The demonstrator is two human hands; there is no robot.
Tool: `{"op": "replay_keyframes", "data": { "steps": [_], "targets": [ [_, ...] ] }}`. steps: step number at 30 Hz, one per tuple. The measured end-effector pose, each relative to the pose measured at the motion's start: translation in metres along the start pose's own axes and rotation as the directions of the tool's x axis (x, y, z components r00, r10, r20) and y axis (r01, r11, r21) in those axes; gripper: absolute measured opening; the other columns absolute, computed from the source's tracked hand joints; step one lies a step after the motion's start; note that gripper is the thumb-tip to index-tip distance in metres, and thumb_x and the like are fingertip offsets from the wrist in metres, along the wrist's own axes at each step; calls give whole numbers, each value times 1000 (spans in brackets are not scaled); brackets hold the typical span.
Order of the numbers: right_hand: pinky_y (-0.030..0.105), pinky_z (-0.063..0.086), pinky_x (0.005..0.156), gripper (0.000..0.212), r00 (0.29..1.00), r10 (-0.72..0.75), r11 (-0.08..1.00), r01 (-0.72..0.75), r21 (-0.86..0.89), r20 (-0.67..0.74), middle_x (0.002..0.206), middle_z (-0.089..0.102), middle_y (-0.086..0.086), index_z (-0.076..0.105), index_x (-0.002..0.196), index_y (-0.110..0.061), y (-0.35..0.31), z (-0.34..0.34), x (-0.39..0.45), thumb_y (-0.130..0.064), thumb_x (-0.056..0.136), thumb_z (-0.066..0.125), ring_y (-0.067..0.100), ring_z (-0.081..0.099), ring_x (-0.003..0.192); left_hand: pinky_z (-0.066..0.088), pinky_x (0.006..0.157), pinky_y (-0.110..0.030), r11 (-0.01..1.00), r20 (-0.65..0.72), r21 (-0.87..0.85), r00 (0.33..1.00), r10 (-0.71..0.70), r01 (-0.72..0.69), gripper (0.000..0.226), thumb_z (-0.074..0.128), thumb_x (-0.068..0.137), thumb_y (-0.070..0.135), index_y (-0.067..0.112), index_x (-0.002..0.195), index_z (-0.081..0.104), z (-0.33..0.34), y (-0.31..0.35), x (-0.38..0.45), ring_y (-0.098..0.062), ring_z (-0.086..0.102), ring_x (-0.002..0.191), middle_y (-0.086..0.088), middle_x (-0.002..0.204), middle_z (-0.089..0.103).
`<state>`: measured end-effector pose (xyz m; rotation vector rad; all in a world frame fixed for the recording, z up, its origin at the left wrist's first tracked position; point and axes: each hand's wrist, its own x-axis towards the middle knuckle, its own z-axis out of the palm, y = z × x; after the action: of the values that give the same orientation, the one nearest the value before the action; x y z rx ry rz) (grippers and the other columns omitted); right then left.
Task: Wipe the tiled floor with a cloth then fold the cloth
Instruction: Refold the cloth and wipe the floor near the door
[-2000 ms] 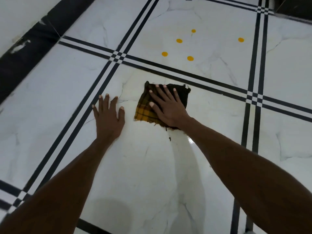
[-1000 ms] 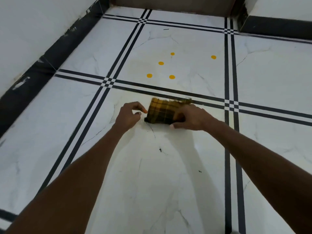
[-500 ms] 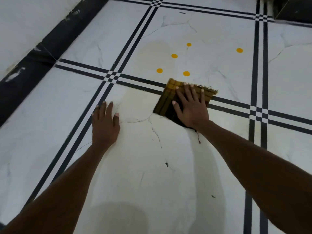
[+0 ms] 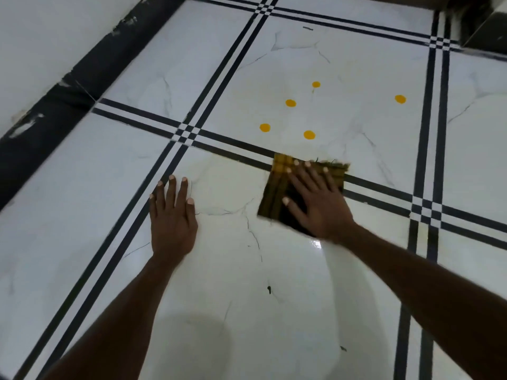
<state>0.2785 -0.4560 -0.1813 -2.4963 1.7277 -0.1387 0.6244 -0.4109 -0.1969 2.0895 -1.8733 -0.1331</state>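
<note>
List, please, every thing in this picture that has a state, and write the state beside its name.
cloth: folded to a small square, flat on the floor, lying across a black tile line.
right hand: palm down on the cloth, fingers spread.
left hand: flat on bare tile, apart from the cloth, holding nothing.
yellow spots: five, beyond the cloth, uncovered.
floor: glossy, with a few small dark specks.

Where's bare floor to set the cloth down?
Free: the tile between left hand and cloth; the tile near the person, below both hands. Crowded: beyond the cloth, yellow dots. Right hand lies flat on the cloth.
</note>
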Motion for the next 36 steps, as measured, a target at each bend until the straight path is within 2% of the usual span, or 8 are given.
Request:
{"op": "replay_keyframes", "data": {
  "steps": [4, 8, 11, 15, 19, 26, 33, 36],
  "targets": [
    [58, 9, 130, 78, 984, 176, 984, -175, 29, -29, 173, 23, 10, 28, 164, -14, -24, 6, 76, -63, 104, 20, 29, 14, 163, 12, 130, -54, 1000, -6, 7, 1000, 3, -3, 56, 23, 110, 37, 20, 163, 30, 2, -3, 2, -33, 14, 161, -10, 172, 23],
    [60, 10, 129, 73, 997, -80, 996, 81, 41, -21, 174, 22, 7, 30, 164, -22, -69, 16, 53, -65, 105, 23, 29, 13, 163, 13, 129, -57, 1000, 23, 29, 1000, 6, -6, 58, 22, 110, 40, 16, 163, 30, 5, -6, 0, -36, 15, 160, -14, 171, 24],
    [57, 9, 130, 70, 987, -162, 985, 163, 58, -18, 176, 15, 1, 26, 165, -28, -49, 12, 1, -66, 106, 25, 24, 7, 164, 11, 129, -57, 996, 113, -38, 991, -75, 80, 65, 18, 107, 45, 14, 164, 26, -10, 14, 6, -37, 13, 160, -16, 170, 24],
    [55, 16, 129, 67, 999, 22, 994, -18, 106, -36, 175, 19, -2, 31, 164, -27, 16, 1, -50, -62, 107, 31, 21, 10, 163, 16, 129, -54, 993, 207, -111, 978, -13, 36, 63, 22, 105, 41, 14, 162, 30, -40, 67, 22, -36, 18, 159, -16, 169, 29],
    [57, 16, 129, 70, 964, 262, 958, -265, 110, 48, 175, 15, 2, 23, 166, -23, 72, -17, -35, -60, 107, 24, 24, 9, 163, 18, 130, -51, 989, 248, -151, 968, 42, -4, 53, 29, 112, 34, 16, 162, 31, -52, 113, 51, -34, 18, 160, -14, 168, 30],
    [60, 6, 130, 72, 940, 337, 940, -332, 83, -51, 176, 12, 5, 22, 166, -26, 92, -4, 49, -64, 105, 22, 28, 9, 163, 25, 126, -58, 976, 156, -141, 970, 186, -165, 60, 21, 110, 37, 5, 156, 42, 13, 114, 126, -44, 30, 154, -24, 161, 41],
    [62, 4, 129, 72, 963, 267, 963, -266, 42, -28, 176, 9, 6, 23, 166, -29, 88, 0, 136, -67, 104, 19, 29, 2, 164, 5, 126, -64, 994, 142, -53, 984, 106, -100, 63, 23, 106, 43, 20, 164, 26, 62, 100, 195, -40, 9, 160, -11, 172, 21],
    [64, 10, 127, 71, 986, 166, 986, -166, 5, 20, 176, 9, 7, 25, 165, -30, 58, -2, 136, -66, 105, 23, 31, 2, 164, 7, 127, -64, 995, 131, -24, 986, 104, -102, 61, 25, 107, 42, 23, 165, 21, 63, 98, 194, -38, 6, 161, -8, 173, 17]
  ]
}}
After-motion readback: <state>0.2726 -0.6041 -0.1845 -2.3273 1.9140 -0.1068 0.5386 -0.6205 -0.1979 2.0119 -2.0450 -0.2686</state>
